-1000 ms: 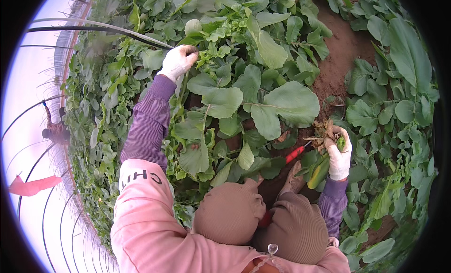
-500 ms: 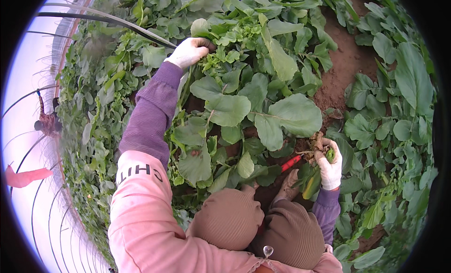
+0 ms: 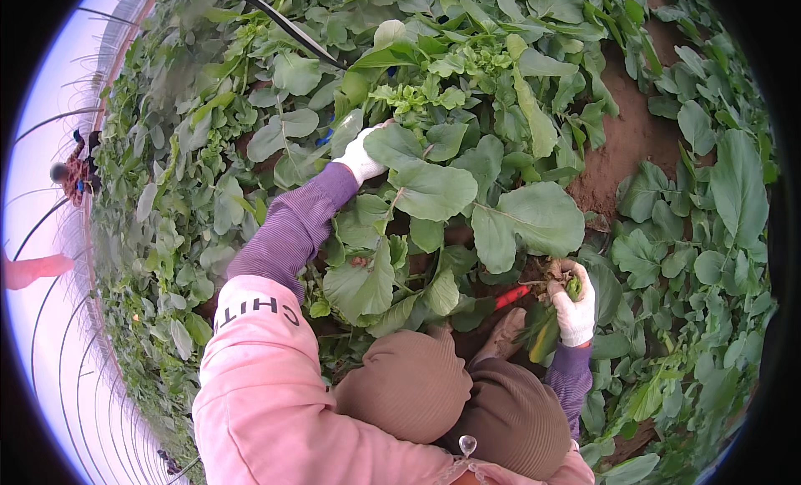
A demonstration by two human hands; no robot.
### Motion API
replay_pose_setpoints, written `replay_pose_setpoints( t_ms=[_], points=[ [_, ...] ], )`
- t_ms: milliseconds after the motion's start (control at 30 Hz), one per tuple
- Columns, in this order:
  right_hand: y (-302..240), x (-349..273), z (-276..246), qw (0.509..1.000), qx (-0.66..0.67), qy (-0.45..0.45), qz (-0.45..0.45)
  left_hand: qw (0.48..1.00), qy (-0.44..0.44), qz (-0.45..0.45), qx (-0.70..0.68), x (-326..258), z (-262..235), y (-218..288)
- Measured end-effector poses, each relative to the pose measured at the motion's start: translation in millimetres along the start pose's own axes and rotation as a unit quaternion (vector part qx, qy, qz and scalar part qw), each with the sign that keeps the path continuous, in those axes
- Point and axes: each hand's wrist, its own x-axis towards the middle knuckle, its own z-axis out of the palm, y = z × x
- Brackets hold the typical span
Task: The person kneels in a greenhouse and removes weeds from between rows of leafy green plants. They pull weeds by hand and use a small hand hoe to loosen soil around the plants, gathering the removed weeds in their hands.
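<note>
My left hand (image 3: 362, 158), in a white glove, reaches in among the broad-leaved plants ahead. Its fingertips go behind a large green leaf (image 3: 435, 190), so what they grip, if anything, is hidden. Low on the right, my gloved right hand (image 3: 575, 308) is closed around an uprooted plant (image 3: 552, 283). Brownish, soil-coated roots stick out beyond the thumb, and green stalks show between the fingers. A yellowing leaf (image 3: 544, 341) hangs below that hand. Just left of the roots lies a slim red object (image 3: 511, 296), partly covered by foliage.
My bent brown-trousered knees (image 3: 409, 376) are close below the leaves. Bare reddish soil (image 3: 617, 143) runs between the rows at the right. A dark hose or strap (image 3: 288, 24) crosses the upper left. Another person (image 3: 77, 172) is far off by the greenhouse wall.
My left hand has come nearer and slightly right, its fingers slipping behind a leaf. My right hand, still holding the uprooted plant, has shifted slightly down and left.
</note>
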Motion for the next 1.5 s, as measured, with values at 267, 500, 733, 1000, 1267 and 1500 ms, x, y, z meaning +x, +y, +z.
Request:
replay_pose_setpoints(
  t_ms=[267,500,733,1000,1267,1500],
  points=[
    [2.4,-1.1,8.3,0.999,-0.040,0.004,-0.004,0.994,-0.061,-0.086,0.002,51.9,12.7,-6.6],
    [2.0,2.7,19.0,0.998,-0.057,-0.037,0.009,0.986,-0.143,-0.083,0.023,69.3,-0.5,-20.2],
    [10.6,5.4,25.7,0.989,-0.133,-0.065,0.013,0.981,-0.168,-0.091,0.041,64.2,-0.7,-28.1],
    [11.1,3.6,23.0,0.990,-0.136,-0.031,0.017,0.979,-0.173,-0.101,0.031,64.6,-5.2,-29.7],
    [2.1,-0.6,24.0,0.997,-0.075,-0.013,-0.014,0.981,-0.095,-0.054,-0.163,5.5,-45.4,10.8],
    [-21.4,-7.0,20.0,0.997,0.032,0.038,-0.054,0.990,-0.111,-0.083,-0.017,-94.8,-150.8,124.8]
  ],
)
